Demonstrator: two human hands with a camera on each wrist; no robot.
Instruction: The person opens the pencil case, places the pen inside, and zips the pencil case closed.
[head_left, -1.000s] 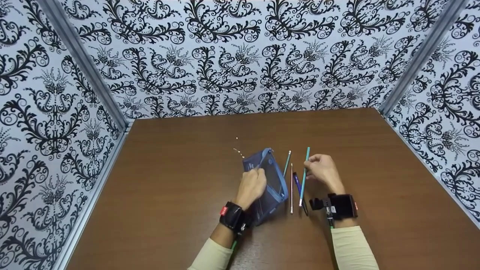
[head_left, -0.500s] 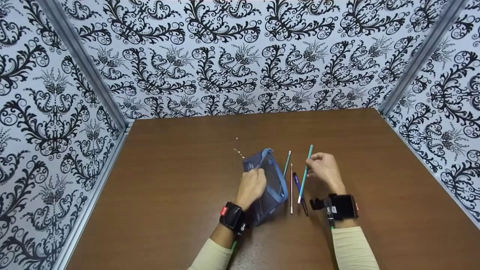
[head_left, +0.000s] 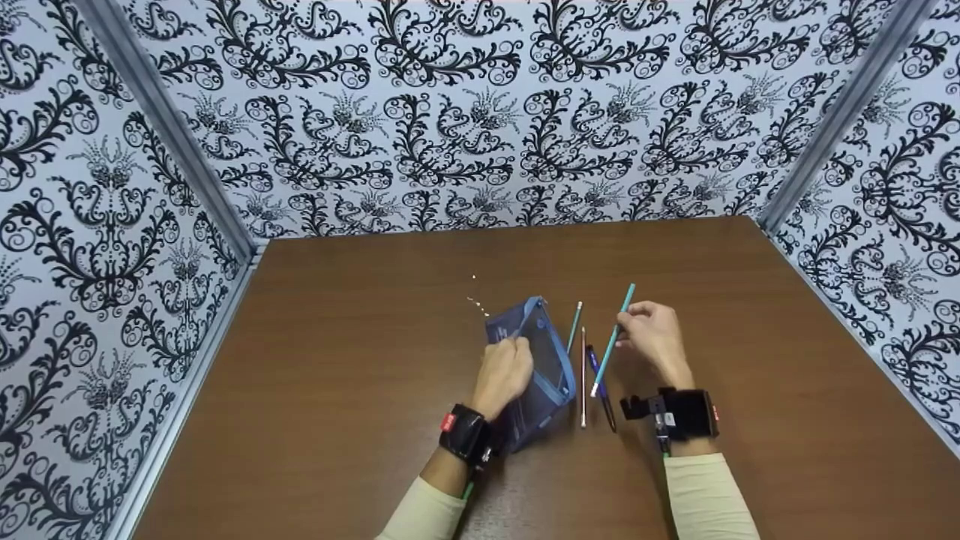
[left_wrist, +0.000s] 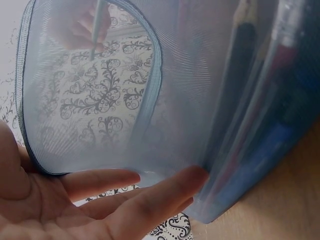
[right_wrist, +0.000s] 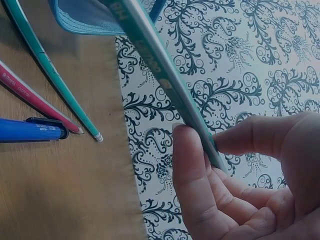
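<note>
My left hand [head_left: 504, 375] grips the upper edge of a blue mesh zip pencil case [head_left: 529, 420], whose mouth gapes toward the right. Through the mesh in the left wrist view, a dark pencil [left_wrist: 235, 75] and other long items show. My right hand [head_left: 651, 337] pinches a teal pencil [head_left: 605, 361] between thumb and fingers, its white end pointing down toward me. That pencil slants above a blue pen [head_left: 596, 365] on the table. Beside the pen lies a red pencil [head_left: 583, 382], and another teal pencil [head_left: 574, 326] rests close to the case's mouth.
A brown wooden table [head_left: 337, 360] carries everything. Patterned black and white walls [head_left: 450, 150] close off the back and both sides. Small whitish specks [head_left: 478, 304] show just beyond the case's far left corner.
My right hand has shifted slightly right and away from me. The teal pencil in it has tilted more, its white end swinging left. My left hand and the case have stayed put.
</note>
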